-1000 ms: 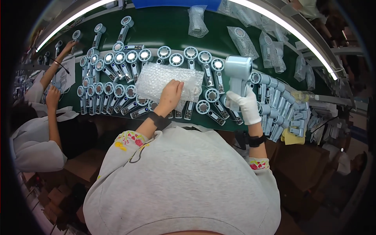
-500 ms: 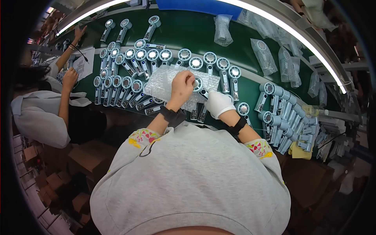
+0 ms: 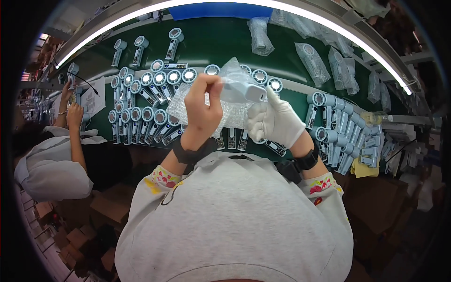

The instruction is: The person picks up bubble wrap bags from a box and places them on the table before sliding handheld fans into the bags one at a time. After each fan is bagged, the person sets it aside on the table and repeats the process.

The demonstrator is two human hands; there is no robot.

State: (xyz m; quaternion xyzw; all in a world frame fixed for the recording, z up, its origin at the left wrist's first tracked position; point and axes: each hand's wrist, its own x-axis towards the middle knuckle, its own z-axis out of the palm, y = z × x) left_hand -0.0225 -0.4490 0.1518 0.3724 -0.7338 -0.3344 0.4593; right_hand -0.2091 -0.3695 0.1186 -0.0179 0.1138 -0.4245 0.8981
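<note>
My bare left hand (image 3: 203,105) pinches a clear bubble-wrap bag (image 3: 233,69), raised above the bench. A pale blue handheld fan (image 3: 249,91) lies partly inside it, its handle end toward my right hand. My white-gloved right hand (image 3: 277,121) has curled fingers below that end and its thumb up against it; the grip is partly hidden. Under both hands lies a stack of flat bubble-wrap bags (image 3: 181,105). Rows of similar fans (image 3: 159,77), several with open handles showing circuit parts, stand around the stack.
To the right, many fans (image 3: 345,117) lie piled near a yellow sheet (image 3: 365,168). Bagged fans (image 3: 311,61) lie on the far right of the green bench (image 3: 206,44). A light tube (image 3: 329,21) arches overhead. At left, another person (image 3: 56,160) handles a fan.
Both hands have lifted the fan off the bag stack, and it is now partly in a bag. My right hand has shifted to the handle's end. The person at left now holds a fan.
</note>
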